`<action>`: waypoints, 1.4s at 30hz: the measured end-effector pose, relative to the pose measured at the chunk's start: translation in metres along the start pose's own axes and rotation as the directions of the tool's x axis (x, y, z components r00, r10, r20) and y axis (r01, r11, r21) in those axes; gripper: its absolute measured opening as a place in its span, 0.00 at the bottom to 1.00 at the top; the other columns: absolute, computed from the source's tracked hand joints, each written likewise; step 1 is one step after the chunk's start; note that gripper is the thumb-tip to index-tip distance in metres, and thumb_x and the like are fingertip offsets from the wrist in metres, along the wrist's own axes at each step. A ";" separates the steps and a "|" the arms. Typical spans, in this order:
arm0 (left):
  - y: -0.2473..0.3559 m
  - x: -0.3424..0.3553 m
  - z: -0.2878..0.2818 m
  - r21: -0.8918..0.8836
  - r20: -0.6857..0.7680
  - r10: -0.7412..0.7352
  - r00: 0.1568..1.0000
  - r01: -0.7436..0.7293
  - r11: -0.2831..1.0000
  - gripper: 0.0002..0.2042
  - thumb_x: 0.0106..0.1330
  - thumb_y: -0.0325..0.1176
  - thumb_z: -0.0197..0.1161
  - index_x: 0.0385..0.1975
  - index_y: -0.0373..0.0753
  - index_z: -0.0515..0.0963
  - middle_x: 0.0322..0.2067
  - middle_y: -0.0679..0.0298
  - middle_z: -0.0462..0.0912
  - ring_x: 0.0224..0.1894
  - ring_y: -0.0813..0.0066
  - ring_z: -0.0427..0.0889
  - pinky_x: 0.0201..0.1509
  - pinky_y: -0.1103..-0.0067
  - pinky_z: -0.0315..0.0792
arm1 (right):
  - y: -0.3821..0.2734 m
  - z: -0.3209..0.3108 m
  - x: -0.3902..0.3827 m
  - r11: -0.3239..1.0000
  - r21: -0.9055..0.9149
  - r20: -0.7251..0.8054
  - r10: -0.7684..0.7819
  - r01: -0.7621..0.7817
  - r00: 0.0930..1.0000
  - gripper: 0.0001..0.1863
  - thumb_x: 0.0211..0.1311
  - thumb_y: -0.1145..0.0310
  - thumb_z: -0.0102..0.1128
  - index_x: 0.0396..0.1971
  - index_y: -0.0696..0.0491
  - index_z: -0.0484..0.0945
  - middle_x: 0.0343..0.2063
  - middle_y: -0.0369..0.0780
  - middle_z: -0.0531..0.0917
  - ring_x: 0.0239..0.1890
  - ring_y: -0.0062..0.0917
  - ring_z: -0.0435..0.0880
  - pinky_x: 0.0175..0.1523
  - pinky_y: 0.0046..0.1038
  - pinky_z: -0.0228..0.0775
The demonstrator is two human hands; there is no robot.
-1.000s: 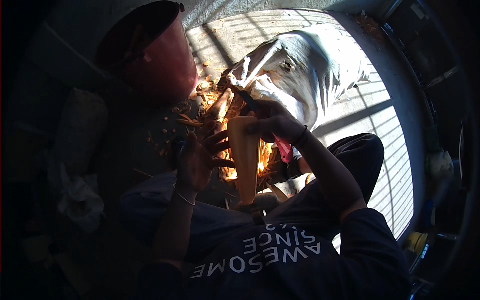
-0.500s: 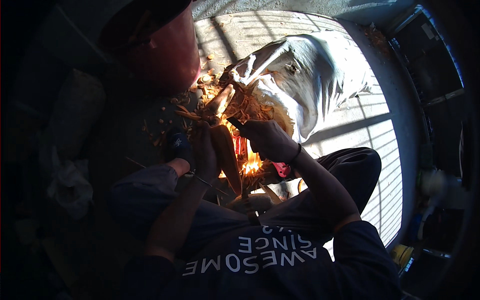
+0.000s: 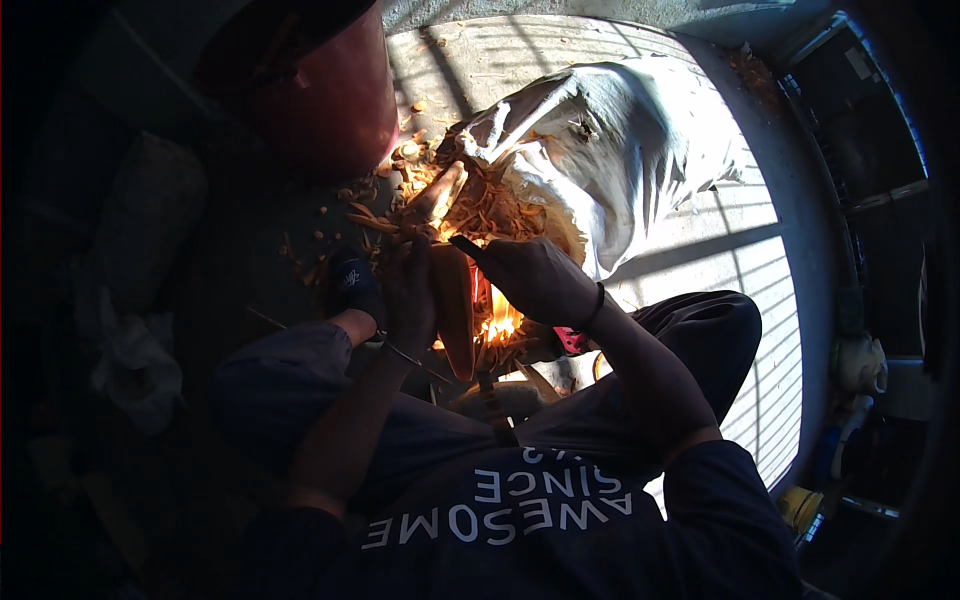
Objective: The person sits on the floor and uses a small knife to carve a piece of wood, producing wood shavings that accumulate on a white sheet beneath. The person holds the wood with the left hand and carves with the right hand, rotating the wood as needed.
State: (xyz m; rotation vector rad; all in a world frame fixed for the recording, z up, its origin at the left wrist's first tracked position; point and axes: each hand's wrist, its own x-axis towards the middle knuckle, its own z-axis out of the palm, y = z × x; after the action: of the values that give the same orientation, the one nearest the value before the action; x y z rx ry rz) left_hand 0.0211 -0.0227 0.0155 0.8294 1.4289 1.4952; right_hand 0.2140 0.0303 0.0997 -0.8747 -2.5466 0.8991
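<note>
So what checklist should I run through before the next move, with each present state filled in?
1. Left hand holding the tapered piece: ok.
2. Right hand gripping the dark tool: ok.
3. Left hand well clear of the tool's tip: not ok, they appear close together.
4. Tool's edge touching the piece: cannot tell, too dark there.
5. Red bucket clear of both hands: ok.
6. Area beyond the hands free of shavings: not ok, many lie there.
</note>
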 end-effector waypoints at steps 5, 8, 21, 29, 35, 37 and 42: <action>-0.004 0.005 -0.006 -0.143 -0.007 -0.052 0.999 0.051 0.988 0.17 0.78 0.46 0.54 0.38 0.36 0.79 0.30 0.68 0.78 0.37 0.84 0.73 0.42 0.80 0.68 | -0.012 -0.001 0.002 0.999 0.039 0.007 -0.031 0.031 0.999 0.26 0.69 0.71 0.53 0.67 0.51 0.70 0.30 0.49 0.82 0.28 0.43 0.81 0.37 0.39 0.73; 0.003 0.006 -0.006 -0.165 -0.006 -0.079 0.997 0.077 0.983 0.16 0.78 0.46 0.56 0.37 0.37 0.78 0.30 0.70 0.77 0.36 0.86 0.72 0.40 0.81 0.68 | -0.008 0.004 0.001 0.995 0.099 0.015 -0.002 0.001 1.000 0.26 0.68 0.72 0.53 0.67 0.52 0.70 0.30 0.50 0.81 0.29 0.44 0.81 0.37 0.39 0.73; -0.016 0.013 -0.013 -0.068 -0.011 0.058 0.998 -0.059 0.996 0.16 0.77 0.43 0.56 0.33 0.35 0.77 0.26 0.70 0.74 0.32 0.86 0.69 0.38 0.79 0.65 | 0.002 0.019 0.000 0.990 0.117 0.003 -0.080 0.079 0.997 0.29 0.62 0.78 0.53 0.66 0.57 0.69 0.27 0.48 0.80 0.25 0.39 0.80 0.34 0.35 0.73; -0.001 0.005 -0.009 0.019 -0.108 0.042 0.993 -0.040 0.999 0.18 0.77 0.46 0.57 0.34 0.35 0.78 0.27 0.69 0.76 0.32 0.84 0.71 0.38 0.79 0.67 | 0.005 0.028 0.000 0.988 -0.022 0.007 -0.150 0.150 0.989 0.29 0.61 0.77 0.56 0.65 0.57 0.70 0.28 0.47 0.81 0.26 0.38 0.81 0.34 0.36 0.73; -0.007 0.008 -0.014 -0.008 -0.115 0.057 0.992 -0.058 0.998 0.20 0.76 0.49 0.57 0.33 0.34 0.78 0.26 0.68 0.76 0.31 0.84 0.72 0.36 0.79 0.67 | 0.000 0.028 0.001 0.984 -0.094 0.048 -0.150 0.154 0.987 0.28 0.60 0.75 0.58 0.62 0.60 0.72 0.27 0.46 0.80 0.27 0.38 0.82 0.34 0.36 0.74; -0.001 0.008 -0.012 -0.022 -0.126 0.073 0.989 -0.077 0.997 0.21 0.76 0.50 0.57 0.32 0.35 0.78 0.25 0.69 0.76 0.30 0.84 0.71 0.35 0.79 0.66 | 0.004 0.032 0.000 0.967 -0.155 0.082 -0.193 0.204 0.978 0.28 0.60 0.74 0.57 0.61 0.63 0.71 0.26 0.44 0.78 0.27 0.36 0.81 0.35 0.34 0.76; 0.002 0.011 -0.014 -0.028 -0.165 0.010 0.986 -0.015 0.999 0.23 0.76 0.51 0.57 0.26 0.35 0.76 0.21 0.70 0.73 0.27 0.84 0.69 0.33 0.78 0.65 | 0.003 0.034 0.001 0.960 -0.081 0.005 -0.268 0.268 0.963 0.08 0.59 0.74 0.60 0.36 0.62 0.78 0.27 0.45 0.79 0.29 0.38 0.83 0.36 0.36 0.76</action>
State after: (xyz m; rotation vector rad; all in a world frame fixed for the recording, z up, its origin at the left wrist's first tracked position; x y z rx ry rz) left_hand 0.0040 -0.0178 0.0150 0.7117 1.5198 1.6220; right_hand 0.1986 0.0169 0.0720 -0.5323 -2.6290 0.7138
